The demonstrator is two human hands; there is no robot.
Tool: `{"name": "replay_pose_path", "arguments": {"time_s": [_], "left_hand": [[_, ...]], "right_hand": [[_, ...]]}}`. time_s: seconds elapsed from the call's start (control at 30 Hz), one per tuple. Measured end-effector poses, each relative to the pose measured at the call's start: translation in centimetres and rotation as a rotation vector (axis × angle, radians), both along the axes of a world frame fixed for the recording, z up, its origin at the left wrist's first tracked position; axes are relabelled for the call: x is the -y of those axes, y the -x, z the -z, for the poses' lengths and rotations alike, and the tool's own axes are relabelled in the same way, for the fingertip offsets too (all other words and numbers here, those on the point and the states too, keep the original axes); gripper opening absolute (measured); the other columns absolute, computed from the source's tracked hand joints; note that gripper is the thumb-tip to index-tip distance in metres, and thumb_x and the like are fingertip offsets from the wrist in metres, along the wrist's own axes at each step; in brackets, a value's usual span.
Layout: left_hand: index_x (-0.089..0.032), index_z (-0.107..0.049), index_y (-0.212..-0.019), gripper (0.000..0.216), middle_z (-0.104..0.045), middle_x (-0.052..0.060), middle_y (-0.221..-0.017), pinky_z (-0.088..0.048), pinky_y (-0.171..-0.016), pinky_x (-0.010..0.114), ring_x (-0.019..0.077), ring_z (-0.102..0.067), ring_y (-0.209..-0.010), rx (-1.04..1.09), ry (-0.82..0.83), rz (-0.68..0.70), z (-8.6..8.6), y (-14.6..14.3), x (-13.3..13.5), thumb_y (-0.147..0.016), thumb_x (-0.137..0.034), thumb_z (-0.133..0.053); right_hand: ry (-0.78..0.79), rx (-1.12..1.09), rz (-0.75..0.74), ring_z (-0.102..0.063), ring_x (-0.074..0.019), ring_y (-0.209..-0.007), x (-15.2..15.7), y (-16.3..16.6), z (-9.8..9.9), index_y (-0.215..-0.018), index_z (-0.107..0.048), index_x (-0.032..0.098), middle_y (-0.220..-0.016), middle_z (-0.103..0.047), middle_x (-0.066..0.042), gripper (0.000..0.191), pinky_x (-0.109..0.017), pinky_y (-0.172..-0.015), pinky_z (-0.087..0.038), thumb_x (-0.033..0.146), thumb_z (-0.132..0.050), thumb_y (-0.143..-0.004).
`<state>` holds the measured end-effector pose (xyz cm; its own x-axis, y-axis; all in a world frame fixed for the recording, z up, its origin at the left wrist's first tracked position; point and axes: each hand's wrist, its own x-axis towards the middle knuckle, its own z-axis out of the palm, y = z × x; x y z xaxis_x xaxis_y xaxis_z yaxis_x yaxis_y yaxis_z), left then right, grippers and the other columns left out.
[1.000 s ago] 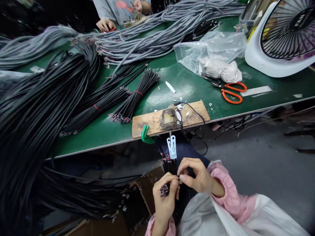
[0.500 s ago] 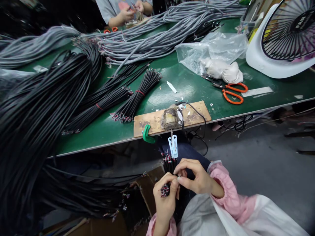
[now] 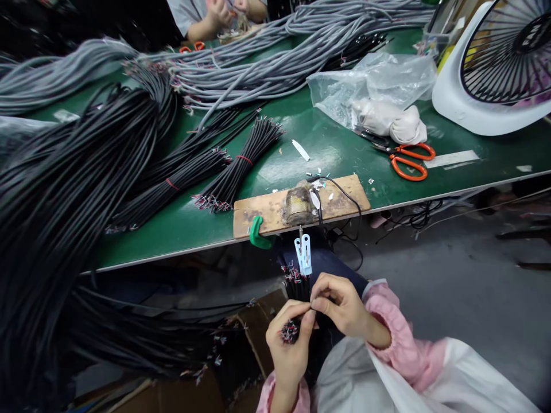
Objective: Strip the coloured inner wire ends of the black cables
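My left hand (image 3: 288, 338) is closed round a bundle of thin black cables (image 3: 290, 331), whose stripped ends with red and white wires stick out at the palm. Its thumb and forefinger meet the fingertips of my right hand (image 3: 338, 304). My right hand pinches at that same spot; the tiny piece between the fingertips is too small to make out. Just beyond my hands, more black cable ends (image 3: 296, 281) stand upright below a light blue clothespin (image 3: 303, 255), which hangs at the table edge under a wooden board (image 3: 258, 209).
A green clamp (image 3: 258, 234) grips the board. Tied black cable bundles (image 3: 243, 163) and grey cables (image 3: 241, 74) lie on the green table. Orange-handled scissors (image 3: 408, 160), a plastic bag (image 3: 374, 83) and a white fan (image 3: 447, 109) stand right. A co-worker's hands (image 3: 219, 14) work across the table.
My right hand has risen slightly and its fingers have drawn closer into the pinch. My left hand stays round the cable bundle. Across the table, the co-worker's hands have lifted a little.
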<state>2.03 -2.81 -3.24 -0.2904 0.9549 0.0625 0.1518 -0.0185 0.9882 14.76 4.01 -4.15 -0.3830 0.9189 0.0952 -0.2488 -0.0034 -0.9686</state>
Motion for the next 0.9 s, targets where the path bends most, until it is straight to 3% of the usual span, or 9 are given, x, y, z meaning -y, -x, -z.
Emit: {"name": "replay_pose_path", "arguments": {"time_s": [0.07,0.13,0.3,0.4,0.57,0.73,0.9], "left_hand": [[-0.021,-0.073,-0.08,0.009,-0.061,-0.002,-0.066,-0.043,-0.054,0.021,0.0115,-0.056,-0.055,0.014,-0.004,-0.014,0.2,0.0,0.2,-0.088,-0.02,-0.07],[-0.019,-0.072,-0.077,0.015,-0.058,-0.002,-0.064,-0.04,-0.05,0.021,0.0102,-0.052,-0.051,0.062,0.025,-0.037,0.3,0.2,0.4,-0.09,-0.024,-0.068],[-0.018,-0.069,-0.072,0.027,-0.053,-0.005,-0.054,-0.034,-0.044,0.02,0.0074,-0.045,-0.041,0.151,0.083,-0.028,0.7,0.7,0.6,-0.094,-0.032,-0.064],[-0.017,-0.068,-0.072,0.029,-0.05,-0.006,-0.049,-0.034,-0.044,0.02,0.0074,-0.044,-0.038,0.143,0.092,-0.024,0.6,0.7,0.6,-0.095,-0.034,-0.064],[-0.018,-0.066,-0.068,0.032,-0.052,-0.005,-0.049,-0.039,-0.047,0.021,0.0088,-0.047,-0.041,0.112,0.1,-0.017,0.0,0.6,0.4,-0.096,-0.033,-0.062],[-0.019,-0.07,-0.074,0.014,-0.061,-0.003,-0.062,-0.046,-0.051,0.02,0.0113,-0.058,-0.051,0.084,0.037,0.039,0.6,1.2,0.4,-0.087,-0.024,-0.072],[-0.021,-0.073,-0.08,0.006,-0.062,-0.006,-0.055,-0.048,-0.047,0.018,0.0092,-0.059,-0.042,0.135,0.063,-0.025,1.0,1.2,0.7,-0.086,-0.019,-0.073]], "right_hand": [[0.18,-0.094,-0.011,-0.041,-0.0088,-0.045,-0.2,-0.1,0.0,-0.086,-0.058,0.019,-0.06,-0.047,0.006,0.034,-0.021,-0.044,-0.035,0.051,-0.061,-0.095],[0.225,-0.117,0.01,-0.038,-0.0079,-0.044,-0.5,-0.4,-0.1,-0.088,-0.058,0.018,-0.058,-0.045,0.007,0.033,-0.02,-0.043,-0.034,0.05,-0.059,-0.096],[-0.169,0.024,-0.044,-0.056,-0.0148,-0.07,-0.7,-1.1,-1.1,-0.097,-0.072,0.015,-0.087,-0.064,-0.008,0.024,-0.027,-0.06,-0.048,0.038,-0.066,-0.093],[-0.286,0.092,-0.055,-0.058,-0.0169,-0.076,-0.6,-0.9,-1.4,-0.101,-0.073,0.015,-0.09,-0.066,-0.009,0.026,-0.028,-0.065,-0.051,0.039,-0.068,-0.093],[-0.298,0.121,-0.031,-0.059,-0.0165,-0.073,-0.5,-0.5,-1.0,-0.087,-0.072,0.015,-0.081,-0.065,-0.007,0.027,-0.028,-0.064,-0.051,0.039,-0.064,-0.096],[-0.25,0.119,0.008,-0.057,-0.0148,-0.067,-0.5,-0.4,-0.5,-0.08,-0.069,0.016,-0.076,-0.063,-0.005,0.029,-0.025,-0.058,-0.049,0.04,-0.066,-0.094],[-0.278,0.114,0.011,-0.058,-0.0163,-0.07,-0.7,-0.6,-0.8,-0.079,-0.068,0.015,-0.079,-0.061,-0.006,0.036,-0.028,-0.062,-0.051,0.046,-0.06,-0.097]]}}
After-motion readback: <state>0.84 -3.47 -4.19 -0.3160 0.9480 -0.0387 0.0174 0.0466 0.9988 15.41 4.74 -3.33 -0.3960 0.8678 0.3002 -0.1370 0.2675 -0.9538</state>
